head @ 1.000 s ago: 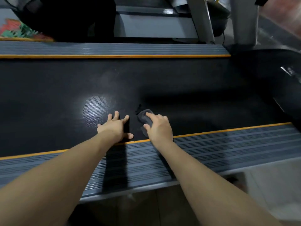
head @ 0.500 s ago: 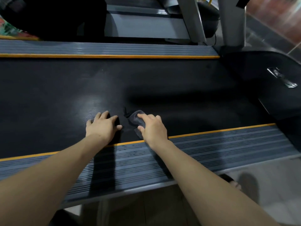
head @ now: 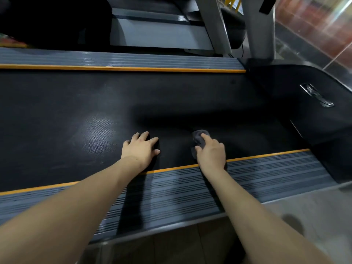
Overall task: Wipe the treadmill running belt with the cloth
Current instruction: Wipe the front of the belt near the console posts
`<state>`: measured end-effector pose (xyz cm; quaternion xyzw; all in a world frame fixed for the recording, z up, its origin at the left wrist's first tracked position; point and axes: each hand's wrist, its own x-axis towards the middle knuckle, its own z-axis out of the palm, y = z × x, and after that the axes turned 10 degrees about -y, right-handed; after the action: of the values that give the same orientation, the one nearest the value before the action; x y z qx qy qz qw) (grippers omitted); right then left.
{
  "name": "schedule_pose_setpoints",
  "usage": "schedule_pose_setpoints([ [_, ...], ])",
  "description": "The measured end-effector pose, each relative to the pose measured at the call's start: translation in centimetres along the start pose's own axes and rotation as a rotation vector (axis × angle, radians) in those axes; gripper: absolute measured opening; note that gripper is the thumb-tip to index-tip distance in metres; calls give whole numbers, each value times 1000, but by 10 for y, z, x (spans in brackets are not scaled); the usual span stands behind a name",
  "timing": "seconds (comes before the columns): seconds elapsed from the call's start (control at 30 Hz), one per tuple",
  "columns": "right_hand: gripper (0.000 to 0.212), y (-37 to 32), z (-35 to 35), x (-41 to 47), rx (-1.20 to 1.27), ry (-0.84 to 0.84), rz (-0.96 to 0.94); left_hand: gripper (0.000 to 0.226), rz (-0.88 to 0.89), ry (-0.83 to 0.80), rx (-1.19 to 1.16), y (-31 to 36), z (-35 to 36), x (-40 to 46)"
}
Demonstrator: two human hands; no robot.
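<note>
The black running belt stretches across the view between two grey ribbed side rails edged in orange. My right hand presses a small dark grey cloth onto the belt near its front edge; the cloth bunches out past my fingertips and most of it is hidden under my palm. My left hand lies flat on the belt with fingers spread, a hand's width left of the cloth, holding nothing.
The near side rail runs under both forearms. The black motor cover with a silver badge rises at the right end. Grey uprights stand behind it. Another machine sits beyond the far rail. Floor lies below.
My right hand has slid the cloth to the right along the belt, widening the gap to my left hand. The view has shifted so the motor cover shows more.
</note>
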<state>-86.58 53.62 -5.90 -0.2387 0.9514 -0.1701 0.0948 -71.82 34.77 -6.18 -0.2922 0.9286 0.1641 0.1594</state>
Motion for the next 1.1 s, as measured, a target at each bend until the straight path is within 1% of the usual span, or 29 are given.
schedule_pose_setpoints([
  [0.17, 48, -13, 16, 14, -1, -44, -140, 44, 0, 117, 70, -1, -3, 14],
  [0.33, 46, -7, 20, 52, 0, 19, -198, 47, 33, 152, 48, 20, -12, 58],
  [0.5, 44, -21, 20, 123, 37, 44, -182, 48, 33, 183, 39, 27, -28, 114],
  [0.67, 44, -39, 16, 216, -52, 4, -148, 49, 16, 178, 27, 20, -49, 177],
  [0.83, 44, -50, 15, 290, -31, 18, -218, 49, 7, 224, -100, 15, -79, 238],
  [0.93, 42, -52, 18, 324, -18, 78, -221, 56, 43, 157, -42, 22, -98, 270],
  [1.0, 41, -55, 16, 347, -45, 84, -201, 60, 50, 103, -13, 30, -111, 289],
  [1.1, 41, -56, 12, 379, -59, 107, -176, 67, -6, 15, -16, 42, -126, 314],
])
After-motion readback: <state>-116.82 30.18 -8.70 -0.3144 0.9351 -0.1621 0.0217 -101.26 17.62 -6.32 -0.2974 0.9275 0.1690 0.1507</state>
